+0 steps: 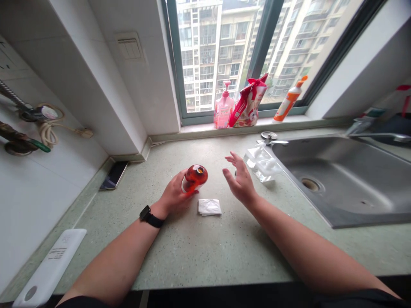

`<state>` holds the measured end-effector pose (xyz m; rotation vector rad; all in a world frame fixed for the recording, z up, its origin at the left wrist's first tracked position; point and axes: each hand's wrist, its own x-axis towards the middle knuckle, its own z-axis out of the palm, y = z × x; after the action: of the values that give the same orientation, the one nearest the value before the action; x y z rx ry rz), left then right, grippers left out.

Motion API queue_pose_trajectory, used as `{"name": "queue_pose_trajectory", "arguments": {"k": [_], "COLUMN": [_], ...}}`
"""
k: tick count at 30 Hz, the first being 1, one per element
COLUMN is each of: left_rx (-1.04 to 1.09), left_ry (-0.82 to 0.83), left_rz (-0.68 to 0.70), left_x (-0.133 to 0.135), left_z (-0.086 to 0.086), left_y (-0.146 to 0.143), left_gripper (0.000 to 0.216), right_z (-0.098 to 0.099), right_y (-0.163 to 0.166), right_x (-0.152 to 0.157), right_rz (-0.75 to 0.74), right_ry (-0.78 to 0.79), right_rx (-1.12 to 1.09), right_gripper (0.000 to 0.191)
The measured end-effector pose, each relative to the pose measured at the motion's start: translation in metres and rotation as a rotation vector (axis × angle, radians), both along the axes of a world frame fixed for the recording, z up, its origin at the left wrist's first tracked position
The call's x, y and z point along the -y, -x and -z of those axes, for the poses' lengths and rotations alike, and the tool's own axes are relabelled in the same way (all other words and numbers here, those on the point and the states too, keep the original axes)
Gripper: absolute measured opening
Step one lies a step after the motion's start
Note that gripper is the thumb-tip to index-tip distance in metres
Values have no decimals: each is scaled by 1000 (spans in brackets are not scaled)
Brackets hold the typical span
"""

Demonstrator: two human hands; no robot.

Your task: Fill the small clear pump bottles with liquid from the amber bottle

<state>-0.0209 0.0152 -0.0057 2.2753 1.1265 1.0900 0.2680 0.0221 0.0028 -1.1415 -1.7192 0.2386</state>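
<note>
An uncapped amber bottle point(195, 180) is held by the left hand point(176, 189), the grip being closed around its side, over the surface point(183, 252) and just beyond a folded white tissue point(209, 207); whether its base is resting cannot be told. The grip of the right hand point(241, 183) is spread wide, with nothing seen held in it. The bottle will probably be found stiff, smooth and slippery if wetted; its weight cannot be judged. It is best grasped around the body, below the open mouth.
</note>
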Motion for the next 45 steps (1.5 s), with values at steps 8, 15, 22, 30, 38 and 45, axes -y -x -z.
{"name": "queue_pose_trajectory", "arguments": {"k": [8, 15, 22, 30, 38, 45], "left_rx": [-18, -22, -49, -64, -69, -78], "left_ry": [-29, -123, -151, -145, -127, -132], "left_rz": [-46, -54, -51, -60, -65, -74], "left_x": [-6, -9, -9, -9, -7, -5], "left_z": [4, 6, 4, 6, 4, 3], "left_y": [4, 4, 4, 5, 4, 3], "left_gripper": [77, 73, 72, 73, 72, 76], "right_z": [7, 12, 7, 5, -3, 3], "right_y": [-32, -34, -19, -7, -2, 1], "right_x": [-24, -21, -20, -20, -12, -12], "right_rz": [313, 320, 55, -314, -450, -405], "right_ry": [362, 419, 371, 898, 1018, 946], "right_rx": [588, 737, 387, -301, -714, -816], "right_gripper": [48, 39, 34, 48, 55, 56]}}
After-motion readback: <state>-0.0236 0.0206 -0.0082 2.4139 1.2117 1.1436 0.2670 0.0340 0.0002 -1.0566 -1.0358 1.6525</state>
